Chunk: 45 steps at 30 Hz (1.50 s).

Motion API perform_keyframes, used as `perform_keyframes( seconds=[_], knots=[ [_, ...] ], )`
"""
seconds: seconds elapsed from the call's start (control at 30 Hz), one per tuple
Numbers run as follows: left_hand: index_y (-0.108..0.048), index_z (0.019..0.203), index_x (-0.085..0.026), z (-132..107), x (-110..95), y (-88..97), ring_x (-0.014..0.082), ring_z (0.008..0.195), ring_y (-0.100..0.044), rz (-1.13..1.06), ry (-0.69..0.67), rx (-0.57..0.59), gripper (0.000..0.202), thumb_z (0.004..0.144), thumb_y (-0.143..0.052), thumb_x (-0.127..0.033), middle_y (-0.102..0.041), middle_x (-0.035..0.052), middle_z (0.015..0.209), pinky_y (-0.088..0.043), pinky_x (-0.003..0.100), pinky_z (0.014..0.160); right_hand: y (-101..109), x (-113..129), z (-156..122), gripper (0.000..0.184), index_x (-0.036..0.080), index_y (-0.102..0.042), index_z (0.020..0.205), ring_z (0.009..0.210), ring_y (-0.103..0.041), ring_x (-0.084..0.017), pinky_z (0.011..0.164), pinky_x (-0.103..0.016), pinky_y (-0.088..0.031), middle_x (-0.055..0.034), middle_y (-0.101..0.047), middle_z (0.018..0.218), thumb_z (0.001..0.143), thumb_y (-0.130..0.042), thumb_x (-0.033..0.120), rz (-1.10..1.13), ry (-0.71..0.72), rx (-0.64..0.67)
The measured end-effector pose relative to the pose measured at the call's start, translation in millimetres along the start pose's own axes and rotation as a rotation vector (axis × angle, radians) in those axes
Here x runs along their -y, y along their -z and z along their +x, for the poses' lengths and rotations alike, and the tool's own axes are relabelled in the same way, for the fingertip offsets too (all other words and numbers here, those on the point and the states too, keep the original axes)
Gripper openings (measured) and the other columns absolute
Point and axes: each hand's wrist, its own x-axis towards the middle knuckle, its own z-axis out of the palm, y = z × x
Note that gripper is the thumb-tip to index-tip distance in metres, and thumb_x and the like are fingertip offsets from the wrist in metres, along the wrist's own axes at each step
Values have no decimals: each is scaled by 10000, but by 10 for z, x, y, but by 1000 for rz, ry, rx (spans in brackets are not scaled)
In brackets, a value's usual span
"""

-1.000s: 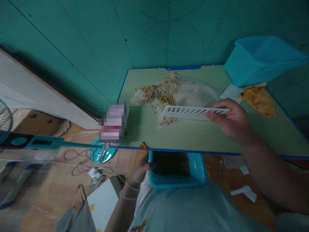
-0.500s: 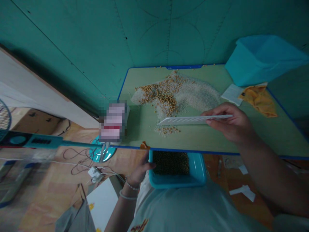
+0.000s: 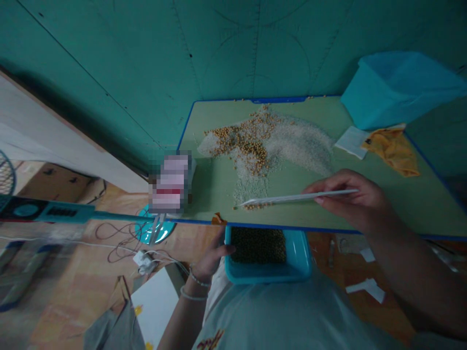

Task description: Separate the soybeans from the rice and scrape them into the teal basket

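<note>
Right hand (image 3: 346, 194) grasping strip (image 3: 284, 198), near table's (image 3: 383, 204) near edge; strip partly hides loose beans (image 3: 257, 207). Left hand (image 3: 213, 256) holds tub (image 3: 270, 280) by its left side, just beyond near edge, dark contents. Mixed pile (image 3: 251, 148) toward far edge. Around: bin (image 3: 368, 104) at far right corner, cloth (image 3: 396, 151) and white pad (image 3: 352, 142) in front; pixelated box (image 3: 170, 184) at near left corner; orange scrap (image 3: 219, 218) on near edge.
</note>
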Motion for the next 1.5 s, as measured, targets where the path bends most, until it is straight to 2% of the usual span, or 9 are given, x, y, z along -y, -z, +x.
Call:
perform_keyframes(
  seconds=[0.17, 0.3, 0.47, 0.6, 1.0, 1.33, 1.5],
  knots=[
    [-621, 1251, -256, -7, -19, -9, 305, 1435, -302, 5, -39, -9, 670, 586, -617, -178, -584, -22, 1417, -142, 441, 1195, -5, 10, -81, 186, 297, -637, 759, 751, -741, -139, 651, -239, -554, 53, -784, 808, 713, -722, 139, -31, 14, -52],
    [-613, 1262, -237, -13, -33, -22, 328, 1422, -322, 9, -7, -18, 686, 578, -615, -179, -591, 2, 1408, -167, 462, 1186, -6, 53, -120, 180, 309, -623, 728, 712, -744, -167, 626, -278, -573, 58, -780, 774, 696, -727, 166, -48, -20, -37],
    [-630, 1236, -217, -6, -19, -14, 352, 1393, -364, -16, 31, -23, 666, 570, -644, -199, -631, 23, 1360, -197, 472, 1173, 10, 64, -180, 199, 321, -637, 763, 742, -748, -160, 635, -259, -579, 59, -785, 804, 720, -712, 142, -28, -5, -35],
    [-642, 1220, -235, 3, -9, -8, 356, 1376, -387, -26, 0, -10, 648, 574, -658, -192, -643, 21, 1346, -213, 480, 1164, 2, 91, -214, 204, 330, -635, 770, 725, -749, -172, 616, -270, -588, 54, -785, 795, 731, -704, 142, -34, -2, -2],
    [-674, 1170, -225, 4, -13, -13, 377, 1309, -459, -46, -1, 1, 600, 572, -660, -183, -699, 25, 1253, -268, 505, 1135, -22, 169, -271, 247, 362, -655, 798, 770, -747, -128, 669, -202, -574, 83, -786, 823, 741, -668, 123, -48, -22, 40],
    [-614, 1254, -202, -6, -3, 7, 368, 1374, -380, -14, 10, -6, 672, 583, -642, -204, -630, 44, 1354, -214, 490, 1164, -36, 158, -373, 210, 390, -656, 820, 802, -750, -179, 673, -272, -599, 61, -786, 853, 773, -670, 186, -48, -49, 86],
    [-643, 1214, -233, -3, -30, -8, 358, 1358, -410, -4, 16, 1, 636, 579, -638, -202, -648, 22, 1335, -224, 492, 1162, -49, 225, -515, 165, 425, -651, 831, 802, -748, -215, 672, -338, -615, 51, -780, 838, 786, -684, 270, -56, -74, 41]
  ],
)
